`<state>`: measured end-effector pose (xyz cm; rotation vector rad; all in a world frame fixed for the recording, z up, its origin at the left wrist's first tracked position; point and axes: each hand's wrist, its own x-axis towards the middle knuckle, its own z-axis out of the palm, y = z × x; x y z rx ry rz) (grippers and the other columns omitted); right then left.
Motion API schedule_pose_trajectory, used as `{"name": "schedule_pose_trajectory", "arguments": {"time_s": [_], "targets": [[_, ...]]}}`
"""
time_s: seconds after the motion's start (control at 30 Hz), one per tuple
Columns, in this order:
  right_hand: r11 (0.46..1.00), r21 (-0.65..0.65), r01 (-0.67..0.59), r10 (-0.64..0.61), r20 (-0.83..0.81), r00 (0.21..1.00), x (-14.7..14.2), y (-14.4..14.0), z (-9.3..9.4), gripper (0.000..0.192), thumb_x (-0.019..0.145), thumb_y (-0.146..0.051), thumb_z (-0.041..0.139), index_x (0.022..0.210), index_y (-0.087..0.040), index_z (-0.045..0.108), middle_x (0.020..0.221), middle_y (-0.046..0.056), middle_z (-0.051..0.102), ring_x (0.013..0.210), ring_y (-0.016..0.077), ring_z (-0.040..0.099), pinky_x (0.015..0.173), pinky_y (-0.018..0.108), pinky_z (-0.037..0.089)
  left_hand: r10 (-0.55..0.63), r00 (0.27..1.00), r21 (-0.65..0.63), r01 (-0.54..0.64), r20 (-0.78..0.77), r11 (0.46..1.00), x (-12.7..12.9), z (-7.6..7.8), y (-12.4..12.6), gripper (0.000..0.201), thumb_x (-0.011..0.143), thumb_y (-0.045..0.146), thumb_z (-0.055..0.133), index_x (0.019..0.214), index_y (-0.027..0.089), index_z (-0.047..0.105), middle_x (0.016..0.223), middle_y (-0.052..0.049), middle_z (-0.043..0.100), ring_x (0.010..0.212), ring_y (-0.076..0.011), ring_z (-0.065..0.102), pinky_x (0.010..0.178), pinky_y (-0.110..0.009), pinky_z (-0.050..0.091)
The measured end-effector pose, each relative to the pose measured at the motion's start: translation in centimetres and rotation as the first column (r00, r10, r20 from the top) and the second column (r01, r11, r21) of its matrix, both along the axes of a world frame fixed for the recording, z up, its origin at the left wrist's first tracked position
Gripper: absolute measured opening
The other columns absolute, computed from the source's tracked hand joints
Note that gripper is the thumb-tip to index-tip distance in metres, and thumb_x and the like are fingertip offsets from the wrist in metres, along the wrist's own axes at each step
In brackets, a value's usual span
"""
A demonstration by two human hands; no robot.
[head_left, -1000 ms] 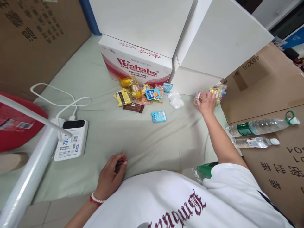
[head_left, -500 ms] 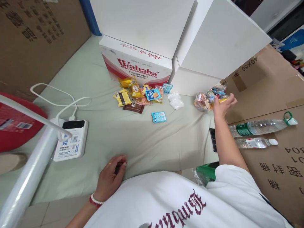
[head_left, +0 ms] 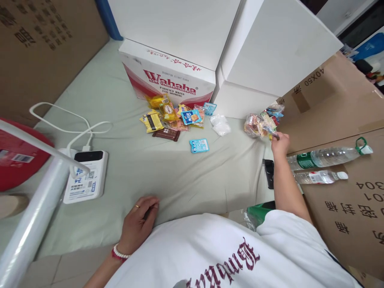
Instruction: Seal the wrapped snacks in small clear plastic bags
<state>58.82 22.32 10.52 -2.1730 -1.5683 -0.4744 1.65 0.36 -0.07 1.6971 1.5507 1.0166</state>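
Note:
My right hand (head_left: pixel 281 145) is at the right edge of the cloth-covered surface, its fingers pinched on the near edge of a clear plastic bag of snacks (head_left: pixel 257 125). Wrapped snacks in several colours show through the bag. My left hand (head_left: pixel 140 220) rests on the cloth close to my body, loosely curled with thumb and fingers together and nothing visible in it. Out in the middle lies a light blue snack packet (head_left: pixel 199 146). Behind it is a pile with yellow packets (head_left: pixel 152 121), a dark brown packet (head_left: pixel 166 134) and a blue biscuit packet (head_left: pixel 191 117).
A Wahaha water carton (head_left: pixel 168 76) stands behind the pile, beside white boxes (head_left: pixel 255 52). Crumpled white plastic (head_left: pixel 220 125) lies near them. To the left is a white power bank (head_left: pixel 87 176) with a cable. Right of my arm are two bottles (head_left: pixel 333 157) and a black phone-like object (head_left: pixel 269 174).
My right hand has drawn back toward me from over the bag, and its fingers have closed at the bag's near edge. The left hand stays where it was. The view has shifted slightly.

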Motion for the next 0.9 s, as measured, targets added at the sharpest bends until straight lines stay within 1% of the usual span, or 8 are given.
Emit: {"name": "schedule_pose_trajectory", "arguments": {"time_s": [0.1,0.2,0.3,0.37,0.47,0.7,0.8,0.9], "targets": [[0.982,0.189,-0.025,0.035,-0.048,0.998,-3.7,-5.0,-1.0,0.036,0.088,-0.020,0.046,0.106,-0.011,0.076,0.114,0.019,0.067,0.110,0.0279,0.064,0.103,0.048,0.053,0.015,0.997,-0.061,-0.010,0.076,0.998,0.6,0.9,0.4,0.024,0.094,0.045,0.060,0.092,0.025,0.074,0.093,-0.006,0.074,0.085,-0.0232,0.071,0.079,-0.036,0.060],[0.945,0.276,-0.173,0.208,-0.103,0.973,-10.7,-10.5,-2.8,0.033,0.093,-0.025,0.049,0.106,-0.017,0.078,0.118,0.016,0.068,0.114,0.0274,0.067,0.102,0.046,0.056,0.012,0.966,-0.302,0.069,0.257,0.951,3.0,2.7,1.7,0.039,0.094,0.059,0.058,0.094,0.023,0.074,0.088,-0.006,0.073,0.074,-0.0210,0.068,0.068,-0.035,0.059],[0.909,0.154,-0.388,0.413,-0.196,0.889,-18.5,-14.5,-5.3,0.031,0.095,-0.025,0.050,0.108,-0.025,0.078,0.122,0.013,0.068,0.116,0.0272,0.068,0.099,0.046,0.058,0.136,0.746,-0.524,0.313,0.652,0.792,6.4,4.2,4.0,0.060,0.087,0.077,0.057,0.099,0.019,0.071,0.097,-0.012,0.075,0.081,-0.0248,0.072,0.059,-0.034,0.060],[0.822,0.116,-0.558,0.567,-0.267,0.779,-22.8,-15.7,-7.3,0.033,0.095,-0.022,0.050,0.113,-0.027,0.077,0.125,0.012,0.068,0.117,0.0270,0.067,0.100,0.047,0.059,0.292,0.554,-0.577,0.455,0.780,0.678,8.3,4.3,5.7,0.062,0.082,0.077,0.063,0.099,0.018,0.067,0.095,-0.014,0.074,0.082,-0.0258,0.074,0.061,-0.036,0.062],[0.703,0.152,-0.695,0.698,-0.334,0.633,-26.6,-16.0,-10.5,0.038,0.095,-0.017,0.050,0.124,-0.026,0.073,0.128,0.011,0.067,0.117,0.0253,0.066,0.099,0.047,0.059,0.408,0.445,-0.590,0.433,0.797,0.681,9.3,3.5,7.0,0.045,0.073,0.053,0.083,0.092,0.019,0.062,0.085,-0.004,0.070,0.073,-0.0181,0.072,0.064,-0.031,0.060],[0.655,0.177,-0.735,0.734,-0.379,0.563,-27.6,-15.6,-13.0,0.045,0.092,-0.009,0.051,0.130,-0.026,0.069,0.130,0.010,0.067,0.121,0.0248,0.065,0.105,0.049,0.057,0.322,0.853,-0.571,-0.036,0.410,0.820,8.5,0.9,6.4,0.021,0.073,0.027,0.079,0.085,0.018,0.065,0.070,0.004,0.061,0.058,-0.0112,0.056,0.056,-0.024,0.044],[0.638,0.166,-0.752,0.743,-0.387,0.545,-27.6,-15.8,-12.8,0.041,0.093,-0.010,0.051,0.128,-0.026,0.068,0.129,0.011,0.068,0.120,0.0247,0.066,0.105,0.048,0.057,0.115,0.986,-0.462,-0.048,0.117,0.886,8.6,0.9,6.6,0.018,0.079,0.031,0.079,0.090,0.017,0.074,0.072,0.000,0.065,0.065,-0.0152,0.058,0.065,-0.028,0.047],[0.644,0.162,-0.748,0.735,-0.400,0.547,-27.9,-16.0,-12.6,0.036,0.095,-0.012,0.053,0.126,-0.024,0.066,0.127,0.011,0.068,0.118,0.0246,0.066,0.103,0.047,0.057,-0.055,0.989,-0.341,0.005,-0.135,0.940,9.0,1.6,6.6,0.038,0.086,0.036,0.075,0.121,0.021,0.075,0.103,-0.007,0.073,0.083,-0.0215,0.066,0.076,-0.033,0.051]]}}
